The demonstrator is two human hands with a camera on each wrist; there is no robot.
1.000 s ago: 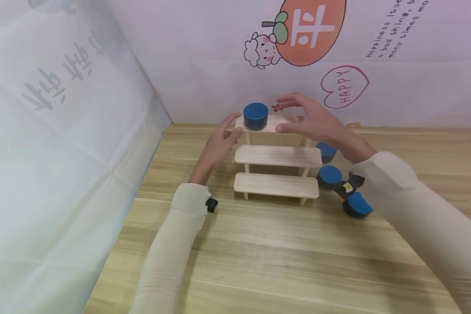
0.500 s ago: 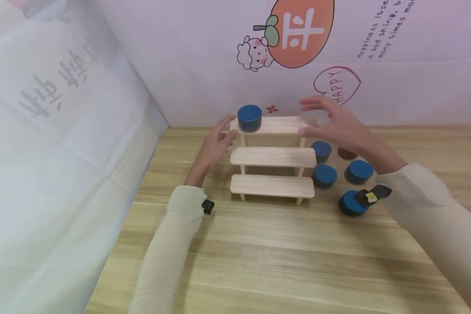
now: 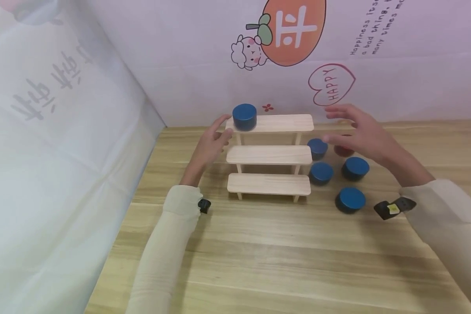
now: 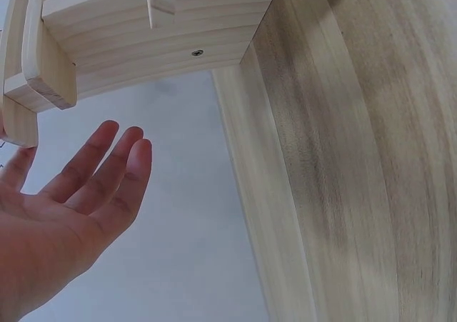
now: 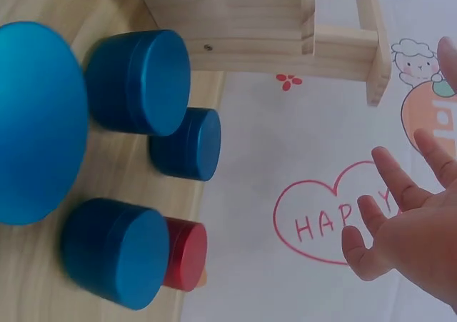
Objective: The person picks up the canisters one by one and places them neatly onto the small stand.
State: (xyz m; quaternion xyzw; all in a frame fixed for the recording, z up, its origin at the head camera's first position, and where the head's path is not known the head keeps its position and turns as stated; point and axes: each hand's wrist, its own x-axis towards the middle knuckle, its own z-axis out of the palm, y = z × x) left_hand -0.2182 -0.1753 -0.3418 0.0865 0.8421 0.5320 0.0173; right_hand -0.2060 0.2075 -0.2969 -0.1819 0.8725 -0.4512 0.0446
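A three-tier wooden shelf stand (image 3: 268, 154) stands against the back wall. On the left end of its top tier sits a round blue lidded tin (image 3: 244, 117). My left hand (image 3: 212, 141) is at that end, its fingertips right at the board's edge beside the tin, fingers relaxed. In the left wrist view, one fingertip of the left hand (image 4: 71, 208) meets the end of a board. To the right of the stand, my right hand (image 3: 363, 135) hovers with fingers spread and holds nothing. It partly covers a red tin (image 3: 343, 151) in the head view.
Several more blue tins (image 3: 350, 199) stand on the wooden table (image 3: 259, 253) right of the stand. One blue tin (image 3: 317, 148) is close to the stand's right side. White printed cloth (image 3: 196, 87) hangs behind and along the left. A black wrist camera (image 3: 394, 208) sits at the right sleeve.
My right hand has moved right, away from the tin on the top tier, uncovering the tins on the table. The left hand stays by the stand's left end. The head view has shifted slightly.
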